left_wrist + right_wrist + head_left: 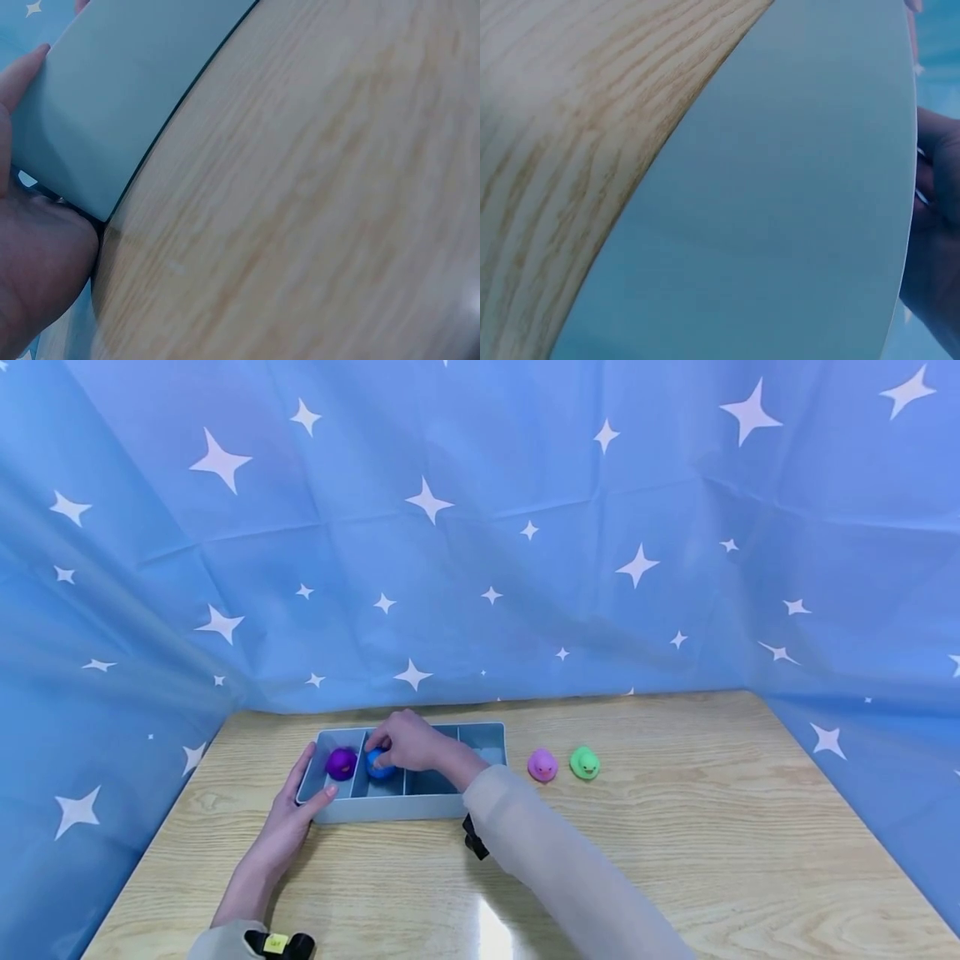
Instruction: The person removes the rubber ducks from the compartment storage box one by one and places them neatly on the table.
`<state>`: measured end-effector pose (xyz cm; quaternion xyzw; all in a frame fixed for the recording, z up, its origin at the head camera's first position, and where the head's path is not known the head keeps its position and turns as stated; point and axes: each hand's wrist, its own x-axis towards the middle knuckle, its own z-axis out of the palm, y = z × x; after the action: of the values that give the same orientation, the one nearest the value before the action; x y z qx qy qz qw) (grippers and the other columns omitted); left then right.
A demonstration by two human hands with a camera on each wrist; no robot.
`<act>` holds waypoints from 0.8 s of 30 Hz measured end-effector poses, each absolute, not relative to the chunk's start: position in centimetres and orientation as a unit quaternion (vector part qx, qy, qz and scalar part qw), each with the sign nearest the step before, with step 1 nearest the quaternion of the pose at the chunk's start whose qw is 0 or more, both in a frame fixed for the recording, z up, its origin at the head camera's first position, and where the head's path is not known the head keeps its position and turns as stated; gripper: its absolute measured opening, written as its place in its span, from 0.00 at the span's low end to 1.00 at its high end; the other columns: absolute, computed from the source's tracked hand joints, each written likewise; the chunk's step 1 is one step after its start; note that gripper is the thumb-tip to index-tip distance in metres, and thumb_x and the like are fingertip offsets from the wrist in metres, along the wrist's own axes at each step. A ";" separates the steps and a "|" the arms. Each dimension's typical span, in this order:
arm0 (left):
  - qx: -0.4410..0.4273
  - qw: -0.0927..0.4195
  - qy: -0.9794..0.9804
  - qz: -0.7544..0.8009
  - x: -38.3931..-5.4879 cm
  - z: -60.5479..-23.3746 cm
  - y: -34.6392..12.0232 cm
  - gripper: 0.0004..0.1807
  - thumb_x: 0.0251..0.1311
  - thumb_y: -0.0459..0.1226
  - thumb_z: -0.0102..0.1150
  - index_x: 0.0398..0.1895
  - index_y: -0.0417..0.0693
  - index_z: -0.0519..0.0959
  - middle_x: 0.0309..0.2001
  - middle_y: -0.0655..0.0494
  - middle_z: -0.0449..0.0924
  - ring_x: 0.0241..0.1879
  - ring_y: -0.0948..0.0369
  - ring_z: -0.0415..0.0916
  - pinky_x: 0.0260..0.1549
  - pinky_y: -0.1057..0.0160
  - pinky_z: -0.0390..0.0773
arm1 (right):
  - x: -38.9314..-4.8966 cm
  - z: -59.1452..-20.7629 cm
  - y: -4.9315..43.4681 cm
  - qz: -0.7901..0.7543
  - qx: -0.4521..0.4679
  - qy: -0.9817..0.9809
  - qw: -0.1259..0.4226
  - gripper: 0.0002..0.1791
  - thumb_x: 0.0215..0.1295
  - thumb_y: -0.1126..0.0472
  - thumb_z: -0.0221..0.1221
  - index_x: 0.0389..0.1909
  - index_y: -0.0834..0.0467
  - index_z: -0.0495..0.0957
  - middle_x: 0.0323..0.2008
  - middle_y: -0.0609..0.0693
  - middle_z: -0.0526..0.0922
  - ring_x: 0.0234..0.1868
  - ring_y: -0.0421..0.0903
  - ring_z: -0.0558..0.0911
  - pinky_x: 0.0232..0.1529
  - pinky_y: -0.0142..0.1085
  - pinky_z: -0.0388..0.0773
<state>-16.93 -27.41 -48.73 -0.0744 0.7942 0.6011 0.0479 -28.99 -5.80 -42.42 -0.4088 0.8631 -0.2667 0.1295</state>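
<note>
A long grey-blue divided box (390,811) stands on the table, its dividers running front to back. My left hand (288,814) grips its left end, thumb over the front rim and fingers along the side. In the leftmost compartment sits a purple rubber duck (342,764). My right hand (411,743) reaches over the box and pinches a blue rubber duck (380,765) in the second compartment; the fingers partly cover it. The left wrist view shows the left hand (37,255) against the box's corner. From the right wrist, the box wall (757,187) fills most of the view.
Right of the box, a pink rubber duck (542,765) and a green rubber duck (585,763) sit side by side on the wooden table (712,827). A blue curtain (510,568) with white stars hangs behind and along both sides.
</note>
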 end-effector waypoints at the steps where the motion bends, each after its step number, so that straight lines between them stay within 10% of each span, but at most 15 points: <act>1: -0.074 0.047 0.793 0.602 -16.9 -48.7 -27.4 0.49 0.74 0.48 0.58 0.84 0.70 0.35 0.84 0.53 0.29 0.81 0.45 0.23 0.72 0.30 0.31 | -29.0 -42.4 -5.8 -0.277 -0.405 0.861 0.131 0.14 0.67 0.62 0.69 0.53 0.56 0.88 0.48 0.45 0.88 0.49 0.38 0.83 0.50 0.25 0.78; 24: -0.074 0.049 0.794 0.602 -16.9 -48.8 -27.5 0.49 0.74 0.48 0.58 0.84 0.72 0.34 0.84 0.53 0.28 0.80 0.45 0.22 0.72 0.30 0.31 | -27.7 -39.9 -3.8 -0.395 -0.349 0.842 0.116 0.16 0.73 0.63 0.63 0.59 0.60 0.84 0.42 0.46 0.85 0.37 0.39 0.79 0.38 0.26 0.77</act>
<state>-16.88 -27.48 -48.82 -0.0738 0.7936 0.6020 0.0492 -27.71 -3.79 -39.86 -0.3494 0.8416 -0.3950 0.1163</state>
